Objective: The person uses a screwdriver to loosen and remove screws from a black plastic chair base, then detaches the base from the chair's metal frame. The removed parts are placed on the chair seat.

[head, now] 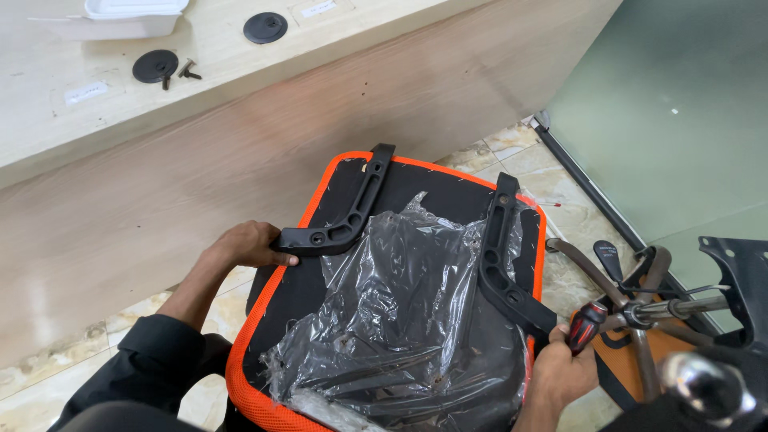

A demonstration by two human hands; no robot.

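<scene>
A beige tiled floor (552, 200) beside a wooden counter (240, 152) is seen. The upturned orange-edged seat (320, 280) is leaned there. Its left black bracket (344, 216) is gripped by the left hand (252, 244); a red-black screwdriver (586, 324) is clasped in the right hand (560, 372).

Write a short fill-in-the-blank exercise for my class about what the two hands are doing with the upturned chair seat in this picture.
1. The left hand grips the end of a black plastic ____ lying on the seat.
2. The right hand holds a screwdriver with a red and ____ handle.
3. The edge of the seat is trimmed in ____.
4. A sheet of clear ____ wrap lies crumpled across the seat's underside.

Missing words: armrest bracket; black; orange; plastic
</scene>
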